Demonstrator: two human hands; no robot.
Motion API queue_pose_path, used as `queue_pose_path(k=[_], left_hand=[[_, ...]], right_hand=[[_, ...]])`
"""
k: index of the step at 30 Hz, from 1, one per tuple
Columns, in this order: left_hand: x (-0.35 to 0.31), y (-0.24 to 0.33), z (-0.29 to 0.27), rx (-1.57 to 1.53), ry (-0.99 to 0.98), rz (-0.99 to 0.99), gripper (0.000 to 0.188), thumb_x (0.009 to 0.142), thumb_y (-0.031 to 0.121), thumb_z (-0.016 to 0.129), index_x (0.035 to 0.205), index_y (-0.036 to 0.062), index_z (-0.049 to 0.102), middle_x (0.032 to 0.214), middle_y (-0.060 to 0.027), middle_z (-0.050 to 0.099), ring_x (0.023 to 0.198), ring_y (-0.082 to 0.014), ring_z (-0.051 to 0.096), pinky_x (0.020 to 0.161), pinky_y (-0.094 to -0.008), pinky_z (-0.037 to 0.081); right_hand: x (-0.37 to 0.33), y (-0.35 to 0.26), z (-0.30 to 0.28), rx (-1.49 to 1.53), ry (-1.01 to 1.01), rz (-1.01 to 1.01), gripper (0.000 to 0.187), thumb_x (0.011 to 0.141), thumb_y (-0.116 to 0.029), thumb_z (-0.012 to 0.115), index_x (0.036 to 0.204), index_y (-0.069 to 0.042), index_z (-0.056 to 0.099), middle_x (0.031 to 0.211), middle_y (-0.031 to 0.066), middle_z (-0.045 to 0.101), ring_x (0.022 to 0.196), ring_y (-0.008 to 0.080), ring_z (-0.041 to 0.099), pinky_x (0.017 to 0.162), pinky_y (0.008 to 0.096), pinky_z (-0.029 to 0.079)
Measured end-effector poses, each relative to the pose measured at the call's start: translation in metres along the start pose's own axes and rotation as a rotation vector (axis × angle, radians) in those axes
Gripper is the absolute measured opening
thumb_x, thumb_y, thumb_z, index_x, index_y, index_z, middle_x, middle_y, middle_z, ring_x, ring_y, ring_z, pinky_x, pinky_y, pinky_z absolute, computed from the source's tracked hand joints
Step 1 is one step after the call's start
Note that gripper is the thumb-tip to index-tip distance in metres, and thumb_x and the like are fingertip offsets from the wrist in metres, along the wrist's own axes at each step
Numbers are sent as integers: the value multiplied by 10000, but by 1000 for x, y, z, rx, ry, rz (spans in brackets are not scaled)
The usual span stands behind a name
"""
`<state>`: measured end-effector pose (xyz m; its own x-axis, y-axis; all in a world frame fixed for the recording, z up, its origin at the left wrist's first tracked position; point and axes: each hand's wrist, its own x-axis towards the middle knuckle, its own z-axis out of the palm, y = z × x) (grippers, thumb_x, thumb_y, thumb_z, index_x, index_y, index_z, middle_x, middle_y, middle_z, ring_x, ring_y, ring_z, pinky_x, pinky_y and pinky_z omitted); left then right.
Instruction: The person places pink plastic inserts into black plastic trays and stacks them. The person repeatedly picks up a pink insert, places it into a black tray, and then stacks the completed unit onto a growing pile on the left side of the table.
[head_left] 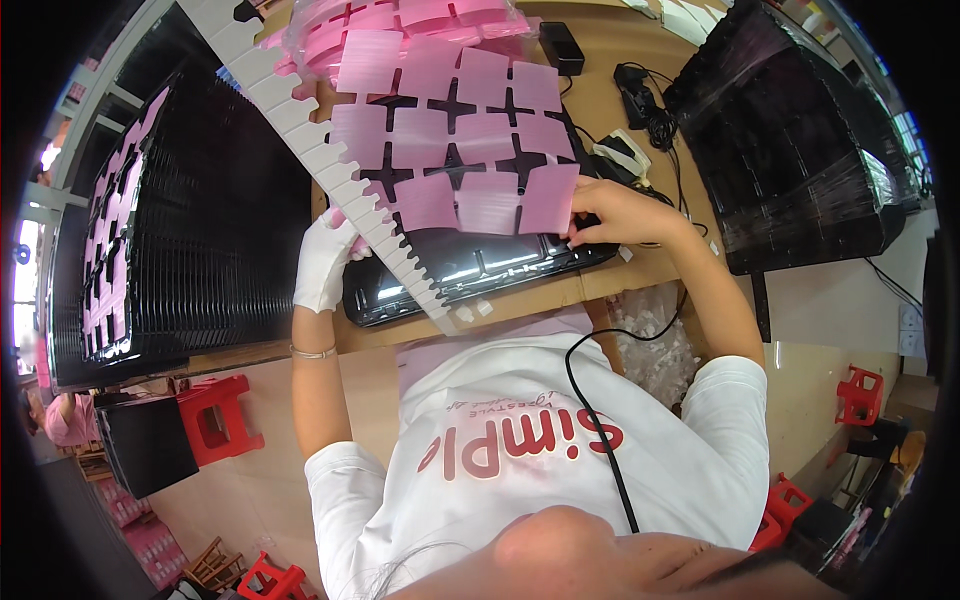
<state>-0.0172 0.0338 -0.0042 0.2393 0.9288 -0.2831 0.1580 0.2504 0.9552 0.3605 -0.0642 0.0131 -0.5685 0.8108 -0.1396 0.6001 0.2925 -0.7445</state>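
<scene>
A pink foam sheet (pixel 436 137) with cross-shaped gaps lies over a black plastic tray (pixel 470 265) in front of me, leaving the near part of the tray bare. At the sheet's near right corner, my right hand (pixel 615 215) is bare and has its fingers closed on the edge. My left hand (pixel 327 262) wears a white glove with uncovered fingertips. Its fingers bend around a long grey-white notched strip (pixel 335 165), which partly hides them. This strip slants across the tray's left side, its lower end by the table's front edge.
Tall stacks of black trays stand on the left (pixel 225 210) and the right (pixel 790 140). More pink foam sheets (pixel 410 20) are piled at the back. A black adapter (pixel 561 48) and tangled cables (pixel 655 125) lie right of the tray. A black cable (pixel 600 410) hangs across my shirt.
</scene>
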Motion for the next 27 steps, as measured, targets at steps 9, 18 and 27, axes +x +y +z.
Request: queue_pose_path(k=[9, 18, 27], left_hand=[[-25, 2, 1, 148, -2, -55, 226, 921, 238, 651, 959, 16, 665, 720, 3, 630, 520, -40, 514, 498, -185, 399], [-54, 11, -5, 199, -51, -211, 244, 878, 268, 727, 877, 34, 658, 649, 28, 586, 449, -25, 425, 438, -186, 343], [-59, 11, -7, 968, 233, 79, 546, 844, 567, 654, 861, 22, 669, 614, -115, 637, 570, -273, 636, 575, -345, 503]], right_hand=[[-54, -18, -15, 345, 26, 279, 177, 892, -194, 688, 866, -21, 658, 758, -16, 638, 679, 63, 546, 643, 229, 440], [-31, -20, 11, 302, 422, 266, 112, 882, -110, 680, 869, -7, 636, 780, -17, 602, 698, 50, 528, 634, 215, 431], [-19, -28, 13, 191, 518, 233, 108, 878, -119, 676, 876, -13, 654, 769, -22, 595, 693, 41, 510, 613, 222, 409]])
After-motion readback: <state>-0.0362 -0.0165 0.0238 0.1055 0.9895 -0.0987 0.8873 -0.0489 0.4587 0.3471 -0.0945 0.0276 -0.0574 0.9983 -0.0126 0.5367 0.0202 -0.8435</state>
